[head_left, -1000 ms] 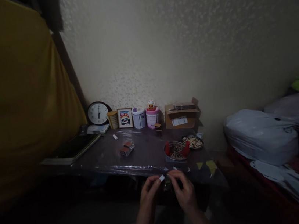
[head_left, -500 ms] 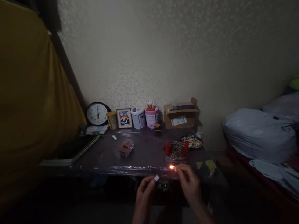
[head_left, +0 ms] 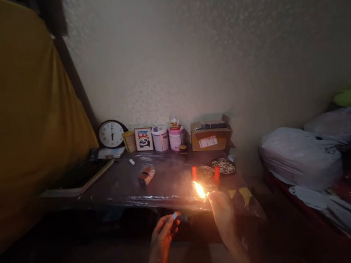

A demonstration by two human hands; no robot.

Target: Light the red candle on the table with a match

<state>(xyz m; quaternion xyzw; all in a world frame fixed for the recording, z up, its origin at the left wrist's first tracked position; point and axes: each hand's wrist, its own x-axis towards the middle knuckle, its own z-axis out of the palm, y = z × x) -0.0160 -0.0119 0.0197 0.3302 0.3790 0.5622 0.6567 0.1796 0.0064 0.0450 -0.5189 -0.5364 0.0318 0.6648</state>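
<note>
My right hand pinches a lit wooden match, its bright flame standing just above the near edge of the plastic-covered table. My left hand is lower and apart from it, with its fingers shut on a small white-ended matchbox. Beyond the flame is a round dish of matchsticks with red pieces at its sides. A second dish of matchsticks lies behind it. The match's thin stick is mostly hidden by the glare and my fingers.
Along the wall stand a wall clock, a framed panda picture, tins and a cardboard box. A wrapped stack of small boxes and a dark book lie on the table. A bed with a pale bag is at right.
The small spark at the match has grown into a tall flame. My left hand has dropped down and away from my right hand, taking the matchbox with it.
</note>
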